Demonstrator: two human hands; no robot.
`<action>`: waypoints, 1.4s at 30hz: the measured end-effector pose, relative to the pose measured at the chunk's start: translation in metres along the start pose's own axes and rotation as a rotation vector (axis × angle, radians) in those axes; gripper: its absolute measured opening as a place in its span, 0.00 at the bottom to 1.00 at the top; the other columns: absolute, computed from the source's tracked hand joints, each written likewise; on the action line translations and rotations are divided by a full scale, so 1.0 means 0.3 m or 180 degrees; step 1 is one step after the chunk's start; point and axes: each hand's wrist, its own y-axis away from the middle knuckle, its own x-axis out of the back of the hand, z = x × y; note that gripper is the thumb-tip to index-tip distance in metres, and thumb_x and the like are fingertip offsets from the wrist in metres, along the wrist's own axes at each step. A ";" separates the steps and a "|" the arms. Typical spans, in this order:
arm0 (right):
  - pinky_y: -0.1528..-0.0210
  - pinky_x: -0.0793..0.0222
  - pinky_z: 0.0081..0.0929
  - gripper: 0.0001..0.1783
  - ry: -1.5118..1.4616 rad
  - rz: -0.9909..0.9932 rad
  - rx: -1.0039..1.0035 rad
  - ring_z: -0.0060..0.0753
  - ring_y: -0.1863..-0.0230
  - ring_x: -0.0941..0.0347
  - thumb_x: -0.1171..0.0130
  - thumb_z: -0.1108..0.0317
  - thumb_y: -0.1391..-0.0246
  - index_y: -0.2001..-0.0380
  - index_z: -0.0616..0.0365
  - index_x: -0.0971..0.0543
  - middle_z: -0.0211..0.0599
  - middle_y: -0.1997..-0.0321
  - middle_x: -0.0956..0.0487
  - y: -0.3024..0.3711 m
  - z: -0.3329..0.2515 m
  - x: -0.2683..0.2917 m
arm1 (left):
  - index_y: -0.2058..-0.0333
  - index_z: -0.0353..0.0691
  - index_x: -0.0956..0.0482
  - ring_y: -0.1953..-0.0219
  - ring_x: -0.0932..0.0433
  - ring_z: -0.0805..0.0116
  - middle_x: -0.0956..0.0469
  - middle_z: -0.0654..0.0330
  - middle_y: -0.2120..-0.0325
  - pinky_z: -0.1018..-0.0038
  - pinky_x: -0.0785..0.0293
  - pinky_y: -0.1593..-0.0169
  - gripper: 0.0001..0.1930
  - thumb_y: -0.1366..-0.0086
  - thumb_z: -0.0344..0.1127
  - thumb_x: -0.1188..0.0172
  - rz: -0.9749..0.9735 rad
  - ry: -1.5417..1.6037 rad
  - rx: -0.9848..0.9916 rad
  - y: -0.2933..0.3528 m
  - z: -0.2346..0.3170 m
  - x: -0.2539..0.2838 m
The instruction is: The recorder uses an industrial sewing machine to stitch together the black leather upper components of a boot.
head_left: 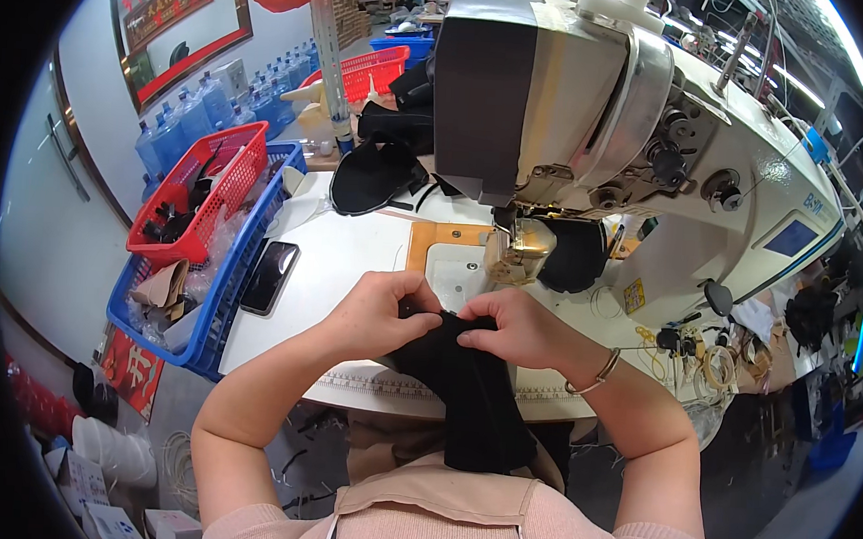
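Observation:
Between both hands I hold a black fabric piece [470,379] by its upper edge, and the rest of it hangs over the table's front edge onto my lap. My left hand [385,311] pinches the edge with thumb and fingers. Close beside it, my right hand [516,325] pinches the same edge, a bracelet on its wrist. Just beyond the fingers is the metal plate [454,271] of a large white sewing machine [577,101]. Its presser foot area [520,247] stands slightly beyond and to the right of my hands. What the fingers cover on the cloth is hidden.
A phone [270,278] lies at the table's left, beside a blue basket [211,341] with a red basket [248,148] on top. Black fabric pieces [373,177] lie behind. Tape rolls [719,368] and cords sit at right. A ruler strip [387,377] follows the front edge.

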 end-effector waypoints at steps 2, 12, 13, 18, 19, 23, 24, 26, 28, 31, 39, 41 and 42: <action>0.65 0.32 0.25 0.14 0.0130 0.0072 0.0173 0.27 0.72 0.28 0.36 0.68 0.54 0.64 0.64 0.22 0.41 0.74 0.22 -0.003 0.006 -0.006 | 0.70 0.33 0.23 0.70 0.21 0.71 0.20 0.58 0.74 0.77 0.27 0.65 0.06 0.46 0.27 0.37 0.0003 -0.0065 -0.0119 0.002 -0.002 -0.003; 0.63 0.32 0.23 0.15 0.0121 0.0561 0.0250 0.24 0.69 0.27 0.34 0.63 0.53 0.64 0.60 0.22 0.36 0.72 0.21 0.029 0.038 -0.052 | 0.72 0.32 0.24 0.73 0.22 0.70 0.21 0.56 0.76 0.75 0.26 0.66 0.05 0.47 0.25 0.38 0.0140 -0.0239 -0.0270 -0.026 0.037 -0.012; 0.63 0.32 0.23 0.15 0.0116 0.0521 0.0266 0.24 0.69 0.27 0.34 0.63 0.53 0.64 0.60 0.22 0.36 0.72 0.21 0.027 0.039 -0.055 | 0.72 0.32 0.24 0.73 0.22 0.69 0.21 0.56 0.76 0.75 0.26 0.66 0.05 0.47 0.26 0.38 0.0104 -0.0304 -0.0323 -0.031 0.041 -0.015; 0.63 0.30 0.29 0.18 -0.0462 0.0809 -0.0021 0.36 0.66 0.23 0.33 0.63 0.56 0.63 0.61 0.22 0.43 0.70 0.20 0.018 0.050 -0.078 | 0.71 0.32 0.24 0.73 0.21 0.64 0.21 0.54 0.76 0.73 0.25 0.66 0.05 0.47 0.27 0.38 0.0116 -0.0553 -0.0270 -0.045 0.051 -0.016; 0.63 0.30 0.29 0.18 -0.0480 0.0986 0.0056 0.35 0.65 0.22 0.33 0.64 0.57 0.63 0.61 0.22 0.42 0.69 0.20 0.016 0.054 -0.085 | 0.71 0.32 0.24 0.72 0.20 0.63 0.21 0.53 0.76 0.72 0.25 0.66 0.06 0.46 0.28 0.38 0.0131 -0.0567 -0.0249 -0.047 0.052 -0.014; 0.63 0.30 0.27 0.18 -0.0407 0.1135 -0.0053 0.33 0.68 0.25 0.31 0.64 0.58 0.65 0.62 0.22 0.40 0.70 0.20 0.004 0.078 -0.106 | 0.70 0.32 0.24 0.70 0.20 0.64 0.20 0.52 0.74 0.72 0.25 0.64 0.07 0.46 0.28 0.38 0.0081 -0.0530 -0.0155 -0.043 0.051 -0.010; 0.63 0.30 0.27 0.18 -0.0368 0.1110 0.0041 0.33 0.68 0.25 0.31 0.64 0.58 0.65 0.62 0.22 0.40 0.70 0.20 -0.002 0.084 -0.107 | 0.70 0.32 0.24 0.70 0.20 0.64 0.20 0.52 0.74 0.72 0.25 0.64 0.07 0.46 0.28 0.38 0.0103 -0.0528 -0.0131 -0.042 0.049 -0.009; 0.65 0.31 0.24 0.16 -0.0375 0.1273 0.0101 0.26 0.70 0.27 0.31 0.65 0.57 0.67 0.62 0.22 0.35 0.73 0.21 -0.009 0.090 -0.111 | 0.70 0.32 0.24 0.69 0.21 0.66 0.20 0.54 0.73 0.73 0.25 0.63 0.06 0.45 0.28 0.37 0.0032 -0.0452 -0.0114 -0.041 0.043 -0.009; 0.65 0.31 0.22 0.14 -0.0816 0.1060 0.0141 0.21 0.70 0.28 0.31 0.66 0.56 0.67 0.62 0.21 0.31 0.73 0.21 -0.007 0.091 -0.102 | 0.70 0.32 0.24 0.69 0.21 0.67 0.20 0.55 0.72 0.73 0.25 0.62 0.06 0.45 0.28 0.37 -0.0031 -0.0356 -0.0082 -0.044 0.035 -0.004; 0.67 0.31 0.18 0.11 -0.1380 0.0712 -0.0095 0.14 0.71 0.29 0.33 0.68 0.54 0.67 0.62 0.20 0.26 0.73 0.21 0.003 0.082 -0.090 | 0.71 0.33 0.24 0.69 0.22 0.70 0.19 0.56 0.71 0.75 0.25 0.62 0.07 0.45 0.28 0.36 -0.0139 -0.0167 -0.0086 -0.044 0.019 0.008; 0.68 0.31 0.15 0.10 -0.1517 0.0532 -0.0218 0.12 0.73 0.29 0.34 0.70 0.52 0.66 0.62 0.20 0.24 0.74 0.21 0.009 0.061 -0.086 | 0.73 0.34 0.27 0.66 0.24 0.77 0.21 0.57 0.61 0.80 0.26 0.61 0.09 0.47 0.23 0.34 -0.0352 0.0092 0.0180 -0.012 0.013 0.031; 0.67 0.31 0.16 0.10 -0.1428 0.0528 -0.0187 0.13 0.71 0.29 0.34 0.70 0.53 0.66 0.62 0.20 0.24 0.72 0.21 0.013 0.057 -0.087 | 0.71 0.34 0.26 0.66 0.24 0.76 0.21 0.57 0.62 0.80 0.26 0.61 0.08 0.47 0.23 0.34 -0.0355 0.0222 0.0249 -0.002 0.016 0.029; 0.67 0.31 0.16 0.10 -0.1400 0.0506 -0.0137 0.13 0.71 0.29 0.34 0.70 0.53 0.66 0.62 0.20 0.24 0.72 0.21 0.017 0.055 -0.090 | 0.71 0.34 0.26 0.66 0.24 0.76 0.21 0.57 0.62 0.80 0.26 0.61 0.08 0.47 0.23 0.34 -0.0322 0.0187 0.0240 0.001 0.016 0.028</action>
